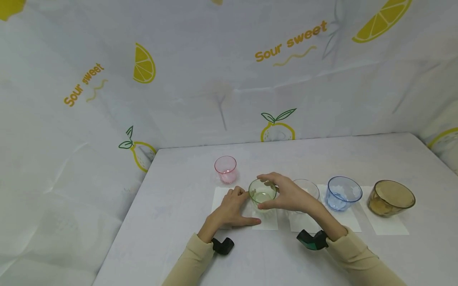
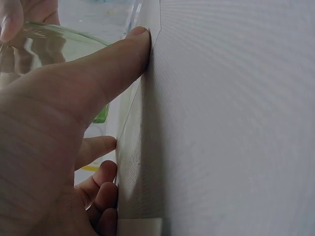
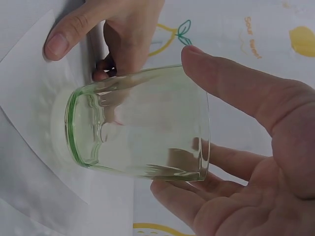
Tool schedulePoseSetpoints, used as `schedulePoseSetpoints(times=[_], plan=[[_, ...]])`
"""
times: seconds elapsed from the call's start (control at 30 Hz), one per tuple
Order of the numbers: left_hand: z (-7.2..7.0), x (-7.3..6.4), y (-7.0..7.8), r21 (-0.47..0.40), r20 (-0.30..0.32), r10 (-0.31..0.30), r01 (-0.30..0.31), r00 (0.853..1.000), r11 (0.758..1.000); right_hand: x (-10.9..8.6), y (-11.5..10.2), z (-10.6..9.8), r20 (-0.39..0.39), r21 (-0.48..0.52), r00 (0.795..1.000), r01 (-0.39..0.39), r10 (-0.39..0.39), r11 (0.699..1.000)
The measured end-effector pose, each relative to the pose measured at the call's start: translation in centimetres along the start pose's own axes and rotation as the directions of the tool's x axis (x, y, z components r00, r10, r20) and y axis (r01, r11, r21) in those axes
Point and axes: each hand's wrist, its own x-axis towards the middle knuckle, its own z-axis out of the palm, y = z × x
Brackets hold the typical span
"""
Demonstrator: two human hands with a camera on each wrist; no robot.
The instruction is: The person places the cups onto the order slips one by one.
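Note:
My right hand [image 1: 288, 194] grips a light green glass cup [image 1: 262, 195] near its rim, thumb on the near side and fingers on the far side. In the right wrist view the cup [image 3: 142, 128] has its base close over a white paper sheet [image 3: 29, 93]. Just left of the cup, my left hand [image 1: 232, 210] rests low over the white sheets, its thumb stretched toward the green cup's sheet [image 1: 265, 225]. The left wrist view shows its thumb [image 2: 110, 66] extended along the paper and the other fingers bent, their tips at the surface.
A small pink glass cup [image 1: 226, 176] stands behind the left sheet [image 1: 218, 196]. To the right are a clear glass bowl [image 1: 310, 188], partly behind my right hand, a blue one [image 1: 340, 200] and an amber one [image 1: 386, 204]. A lemon-print cloth [image 1: 200, 99] hangs behind the table.

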Motion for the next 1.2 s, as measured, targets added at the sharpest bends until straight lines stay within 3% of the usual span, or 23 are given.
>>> schedulePoseSetpoints(times=[1.2], plan=[[0.05,-0.09,0.1,0.012,-0.018,0.013,-0.012,1.0,1.0,0.13,-0.12,0.28,0.046,-0.033,0.998,-0.034,0.035,0.999]])
